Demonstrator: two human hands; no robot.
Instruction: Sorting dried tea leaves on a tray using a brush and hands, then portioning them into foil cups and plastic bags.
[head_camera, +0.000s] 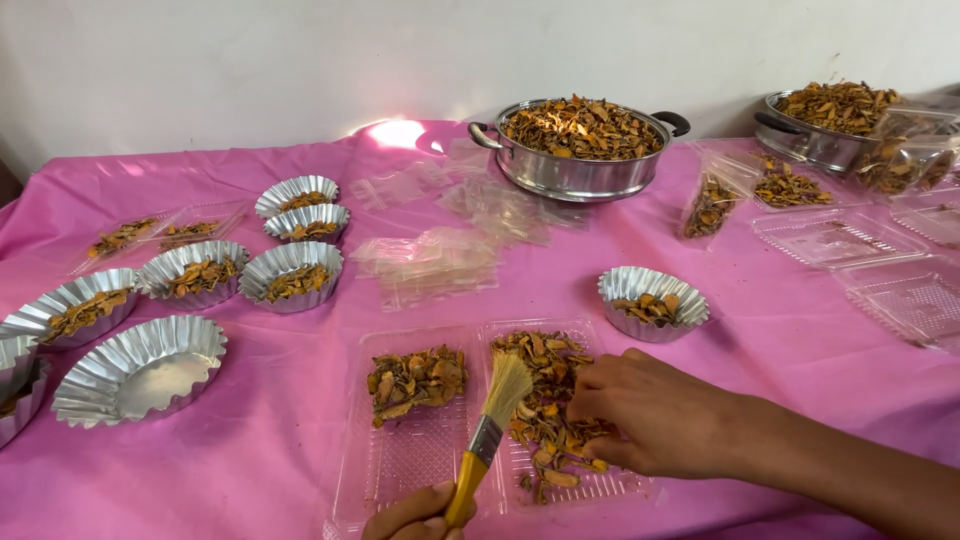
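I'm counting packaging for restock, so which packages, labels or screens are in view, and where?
Open clear plastic clamshell tray: front centre, holding dried orange-brown pieces.
Empty clear plastic trays: right side, rectangular, ridged.
Flat clear plastic pouches: table centre, loosely piled.
Filled clear pouches: right, near the steel pots.
No labels or screens.
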